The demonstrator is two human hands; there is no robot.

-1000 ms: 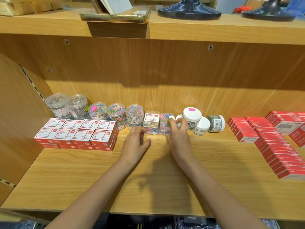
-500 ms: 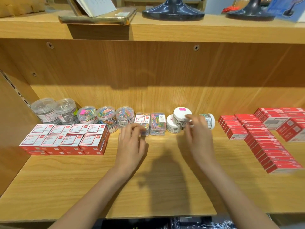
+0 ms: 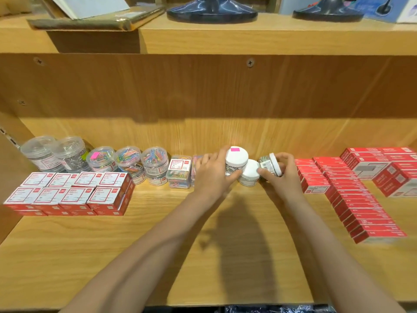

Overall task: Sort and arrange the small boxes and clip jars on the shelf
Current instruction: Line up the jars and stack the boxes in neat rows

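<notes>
At the back of the shelf [image 3: 225, 256], the tipped jar [image 3: 269, 164] lay on its side, long axis running left-right, lid toward the red boxes [image 3: 352, 199]. My right hand [image 3: 282, 177] gripped it; my left hand [image 3: 212, 175] grasped the pink-tagged jar [image 3: 236, 160], the lower white jar [image 3: 249, 175] between them.

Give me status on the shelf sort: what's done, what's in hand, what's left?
Done, by the look of it: the clear clip jars stand in a row at the back left, with the red-and-white boxes squared up in front. In hand: the left hand grips the pink-tagged white-lid jar; the right hand holds the tipped jar. Left: standing that one upright and lining up the white-lid jars.
</notes>
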